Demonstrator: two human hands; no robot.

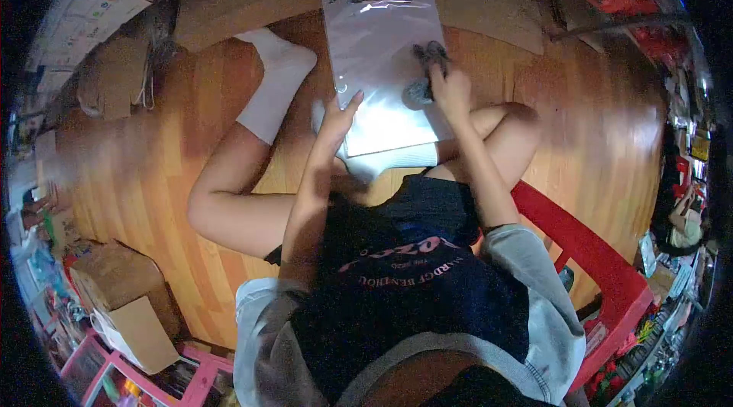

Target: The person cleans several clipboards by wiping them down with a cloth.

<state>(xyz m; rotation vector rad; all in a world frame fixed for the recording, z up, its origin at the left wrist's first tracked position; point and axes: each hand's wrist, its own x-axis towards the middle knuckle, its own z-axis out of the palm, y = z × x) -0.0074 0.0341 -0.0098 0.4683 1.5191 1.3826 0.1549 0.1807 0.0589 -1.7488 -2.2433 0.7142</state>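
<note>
A clipboard (pixel 385 48) with a metal clip at its top and a shiny clear surface lies over my lower leg, a bright glare on its lower half. At its left edge, my left hand (pixel 341 121) grips the board, thumb on top. My right hand (pixel 450 90) is closed round a dark grey cloth (pixel 418 92) against the clipboard's right side. The cloth is bunched and partly blurred, with one part above the fingers and another to their left.
Wooden floor (pixel 175 124) surrounds my crossed legs. Cardboard (pixel 252 2) lies beyond the clipboard. A red plastic chair (pixel 588 247) stands at the right, an open cardboard box (pixel 126 285) at lower left near a pink rack (pixel 145 384). Another person (pixel 686 224) shows at the far right.
</note>
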